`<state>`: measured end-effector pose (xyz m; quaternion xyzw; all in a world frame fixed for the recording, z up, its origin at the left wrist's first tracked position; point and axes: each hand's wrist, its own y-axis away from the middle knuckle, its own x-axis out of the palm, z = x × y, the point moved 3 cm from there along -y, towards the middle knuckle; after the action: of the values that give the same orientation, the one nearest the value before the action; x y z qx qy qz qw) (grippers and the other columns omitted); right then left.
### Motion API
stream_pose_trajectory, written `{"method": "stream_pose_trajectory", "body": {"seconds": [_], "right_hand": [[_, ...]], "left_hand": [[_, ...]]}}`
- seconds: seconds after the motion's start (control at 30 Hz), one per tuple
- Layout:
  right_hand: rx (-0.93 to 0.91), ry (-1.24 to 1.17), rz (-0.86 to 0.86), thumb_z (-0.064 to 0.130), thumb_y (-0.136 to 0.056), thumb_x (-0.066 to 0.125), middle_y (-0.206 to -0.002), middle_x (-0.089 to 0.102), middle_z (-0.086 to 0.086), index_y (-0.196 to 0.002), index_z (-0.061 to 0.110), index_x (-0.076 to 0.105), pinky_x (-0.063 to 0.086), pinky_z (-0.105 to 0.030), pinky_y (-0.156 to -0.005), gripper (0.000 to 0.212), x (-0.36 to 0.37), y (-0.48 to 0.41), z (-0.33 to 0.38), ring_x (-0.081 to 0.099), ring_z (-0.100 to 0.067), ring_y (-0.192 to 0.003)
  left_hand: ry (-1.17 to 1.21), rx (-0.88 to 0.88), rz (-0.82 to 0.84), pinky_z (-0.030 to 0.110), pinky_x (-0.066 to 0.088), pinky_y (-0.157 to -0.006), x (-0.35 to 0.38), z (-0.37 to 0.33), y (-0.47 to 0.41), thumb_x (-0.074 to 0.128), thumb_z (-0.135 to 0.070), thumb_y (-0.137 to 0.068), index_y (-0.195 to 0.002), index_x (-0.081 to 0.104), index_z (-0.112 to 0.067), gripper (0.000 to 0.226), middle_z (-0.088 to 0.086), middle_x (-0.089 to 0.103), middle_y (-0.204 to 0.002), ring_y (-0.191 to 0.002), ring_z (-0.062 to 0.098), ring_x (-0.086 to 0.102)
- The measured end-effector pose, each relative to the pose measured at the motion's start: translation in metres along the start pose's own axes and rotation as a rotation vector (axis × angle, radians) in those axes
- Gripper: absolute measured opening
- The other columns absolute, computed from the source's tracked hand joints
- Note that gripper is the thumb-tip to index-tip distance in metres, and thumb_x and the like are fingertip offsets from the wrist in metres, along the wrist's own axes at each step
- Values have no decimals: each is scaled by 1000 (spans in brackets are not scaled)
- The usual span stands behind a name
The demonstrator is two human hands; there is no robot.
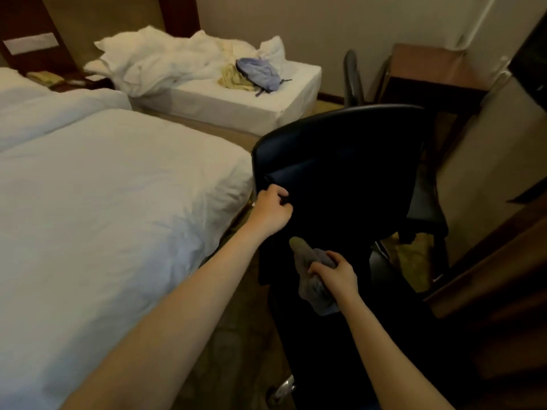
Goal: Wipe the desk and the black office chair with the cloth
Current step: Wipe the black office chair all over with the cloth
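Cloth (pixel 313 281) first: a grey, crumpled rag, bunched in my right hand (pixel 336 275) low in front of me. My fingers (pixel 319 269) are curled round its middle with the thumb over the top, one end poking up toward the chair and the other hanging below my wrist. That upper end lies against the dark lower back of the black office chair (pixel 340 161), though in this dim light I cannot tell whether it really presses there. The chair stands just beside the foot corner of the near bed (pixel 103 202), with its backrest turned toward me and its seat (pixel 426 208) showing beyond on the right. My left hand (pixel 272 211) reaches out to the backrest's left edge, the fingers wrapped tight round a black part of the frame there, so both hands have hold of something. Near the bottom of the view a pale caster (pixel 281 390) sits on the patterned carpet (pixel 236 335). Across a narrow gap lies the far bed (pixel 251 105), its white covers heaped at the head, and on it a blue-grey backpack (pixel 257 74) rests touching a yellowish garment (pixel 233 78). Against the far wall stands a brown table (pixel 429 66), well apart from my hands, and a second dark chair back (pixel 352 75) rises just left of it.
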<state>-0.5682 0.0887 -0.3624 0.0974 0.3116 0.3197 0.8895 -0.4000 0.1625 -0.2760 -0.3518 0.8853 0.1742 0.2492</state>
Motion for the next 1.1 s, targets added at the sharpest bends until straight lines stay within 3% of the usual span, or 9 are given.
{"method": "stream_pose_trajectory", "body": {"seconds": [0.07,0.13,0.17,0.27,0.4,0.5,0.7,0.87,1.1], "right_hand": [[22,-27,-3,23,-84,68,-129,55,-10,-139,17,43,46,-41,-94,60,1,-7,12,51,-31,-118],[37,-53,12,22,-84,68,-128,55,-11,-138,17,43,47,-42,-94,60,3,-12,19,51,-31,-117],[45,-64,2,21,-84,67,-127,56,-11,-138,17,44,47,-42,-93,59,4,-15,23,52,-31,-116],[74,-94,-80,21,-83,68,-122,58,-12,-134,16,48,49,-43,-91,56,10,-26,30,54,-30,-112],[164,-223,-238,21,-85,67,-121,59,-12,-133,15,50,49,-40,-89,51,35,-34,42,55,-30,-111],[227,-323,-366,24,-85,67,-120,60,-9,-133,18,49,50,-35,-85,52,56,-35,58,56,-28,-109],[326,-403,-577,31,-84,65,-119,60,-5,-133,27,47,50,-35,-82,53,72,-22,86,57,-27,-108],[317,-329,-639,32,-82,66,-130,55,1,-136,30,44,43,-27,-75,58,68,-13,109,55,-22,-113],[322,-265,-720,35,-77,66,-131,51,-1,-137,31,41,48,-31,-78,65,88,17,110,55,-22,-111]], "left_hand": [[-182,120,-268,29,41,-88,-17,-18,-11,56,-16,-89,-118,46,-15,31,10,43,-125,-107,26,51],[-311,223,-465,35,37,-95,-37,-34,-20,58,-21,-87,-126,44,-13,42,10,40,-131,-116,30,44],[-334,233,-482,36,35,-97,-47,-42,-31,59,-25,-88,-130,41,-13,47,10,37,-134,-120,30,41],[-321,187,-352,40,32,-102,-60,-45,-71,56,-38,-89,-140,31,-9,64,13,34,-142,-129,33,34],[-316,217,-122,43,36,-103,-54,-32,-106,51,-39,-93,-140,30,-4,62,19,38,-139,-127,36,39],[-359,237,-81,41,40,-98,-61,-30,-123,50,-37,-93,-132,39,-2,54,18,43,-133,-121,35,44],[-434,286,-68,39,42,-92,-64,-34,-112,50,-35,-94,-128,36,1,51,20,43,-131,-120,34,45],[-473,293,-21,38,45,-88,-73,-25,-104,51,-36,-93,-126,37,0,51,19,47,-128,-114,33,50],[-464,283,67,35,48,-76,-84,-16,-63,52,-36,-93,-130,30,2,57,17,50,-125,-109,31,56]]}}
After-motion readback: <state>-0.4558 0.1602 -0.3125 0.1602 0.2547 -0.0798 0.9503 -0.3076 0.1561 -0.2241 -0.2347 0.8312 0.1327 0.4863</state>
